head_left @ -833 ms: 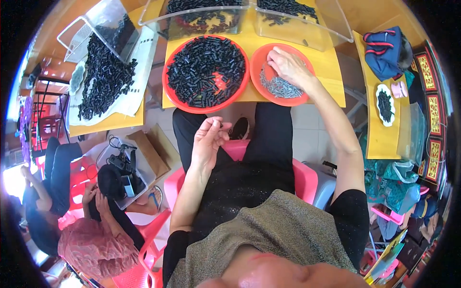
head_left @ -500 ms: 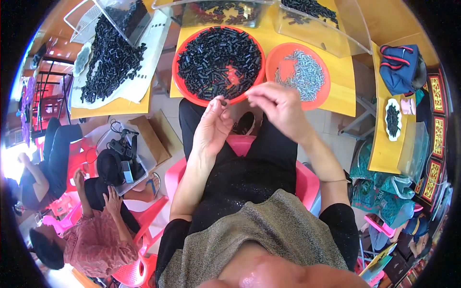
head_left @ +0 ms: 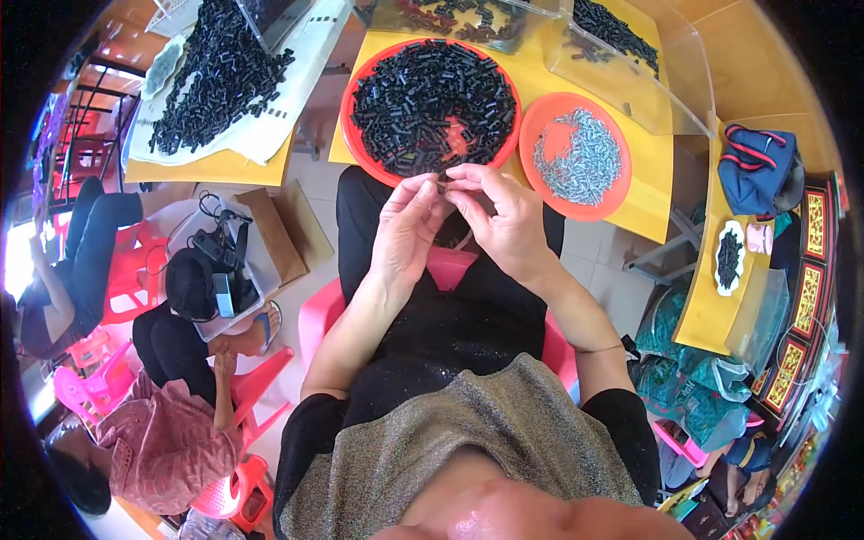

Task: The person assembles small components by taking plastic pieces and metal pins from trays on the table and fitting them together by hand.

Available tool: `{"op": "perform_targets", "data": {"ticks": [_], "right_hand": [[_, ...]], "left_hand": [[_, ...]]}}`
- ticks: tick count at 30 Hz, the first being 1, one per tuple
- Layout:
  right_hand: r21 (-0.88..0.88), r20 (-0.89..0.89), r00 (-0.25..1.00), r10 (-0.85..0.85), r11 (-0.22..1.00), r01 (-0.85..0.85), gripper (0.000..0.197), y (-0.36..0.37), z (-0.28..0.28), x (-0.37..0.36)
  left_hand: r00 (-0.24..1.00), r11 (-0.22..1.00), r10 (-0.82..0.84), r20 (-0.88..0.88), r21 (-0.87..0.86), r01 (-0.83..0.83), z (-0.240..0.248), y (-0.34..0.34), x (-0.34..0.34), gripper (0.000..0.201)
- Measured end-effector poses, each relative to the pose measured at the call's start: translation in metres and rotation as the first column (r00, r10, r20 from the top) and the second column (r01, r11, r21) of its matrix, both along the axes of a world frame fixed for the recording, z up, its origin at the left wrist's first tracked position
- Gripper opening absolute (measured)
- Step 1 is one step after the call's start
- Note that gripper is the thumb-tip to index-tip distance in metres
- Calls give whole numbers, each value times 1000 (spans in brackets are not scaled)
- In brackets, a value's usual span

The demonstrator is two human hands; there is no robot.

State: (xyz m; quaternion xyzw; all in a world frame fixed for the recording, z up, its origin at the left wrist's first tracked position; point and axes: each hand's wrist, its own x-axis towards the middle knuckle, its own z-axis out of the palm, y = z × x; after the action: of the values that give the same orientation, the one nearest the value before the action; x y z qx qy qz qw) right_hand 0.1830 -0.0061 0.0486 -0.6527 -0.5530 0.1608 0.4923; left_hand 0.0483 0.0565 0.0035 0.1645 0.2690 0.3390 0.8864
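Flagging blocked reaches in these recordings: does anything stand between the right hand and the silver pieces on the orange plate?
Nothing visible does. The right hand is beside the left hand, near the red basin; the orange plate lies farther right, uncovered, with the silver pieces exposed.

Bright light fills the view, with white glare at far left and fisheye bending toward the black rim.

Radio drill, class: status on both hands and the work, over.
Left hand, right hand: fingertips together near red basin. Small dark piece between them, mostly hidden by fingers. Nothing visibly blocking either hand.
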Motion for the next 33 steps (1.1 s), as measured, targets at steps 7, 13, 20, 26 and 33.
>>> {"op": "perform_targets", "data": {"ticks": [7, 13, 20, 26, 33], "right_hand": [[130, 229, 973, -23, 991, -7, 24, 6, -1, -1], [61, 289, 957, -24, 998, 7, 13, 27, 7, 40], [-74, 450, 846, 287, 956, -285, 26, 69, -5, 38], [-134, 582, 748, 319, 945, -298, 18, 102, -22, 44], [63, 553, 821, 137, 977, -206, 12, 85, -4, 54]], "left_hand": [[993, 997, -27, -118, -76, 18, 0, 3, -10, 12], [991, 996, 70, 112, -56, -64, 4, 30, -46, 16], [974, 987, 73, 214, -154, -40, 12, 30, -70, 19], [974, 975, 102, 200, -216, -58, 6, 20, -86, 19], [970, 970, 100, 223, -238, -45, 1, 18, -97, 18]]}}
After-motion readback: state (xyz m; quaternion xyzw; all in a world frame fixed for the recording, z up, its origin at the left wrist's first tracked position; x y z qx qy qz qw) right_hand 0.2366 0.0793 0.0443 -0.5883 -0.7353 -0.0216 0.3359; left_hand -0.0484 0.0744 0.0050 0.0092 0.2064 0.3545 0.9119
